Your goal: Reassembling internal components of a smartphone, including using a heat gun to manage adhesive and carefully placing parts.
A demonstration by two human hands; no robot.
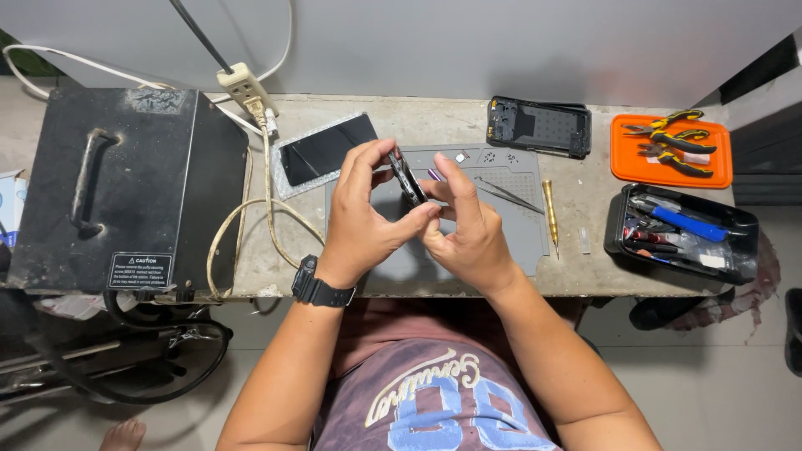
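Phone frame (408,177): pinched edge-on between left hand (361,219) and right hand (468,224), above grey repair mat (510,219) (tweezers (508,195) on mat, right of hands).

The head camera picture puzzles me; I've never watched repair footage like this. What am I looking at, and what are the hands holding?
The camera sits on the person's head, looking down. The left hand and right hand together hold a small dark phone part edge-up above a grey work mat. On the table lie a dark screen panel, a phone back frame, tweezers, a yellow screwdriver, an orange tray with pliers, and a black tool tray. A black box stands left.
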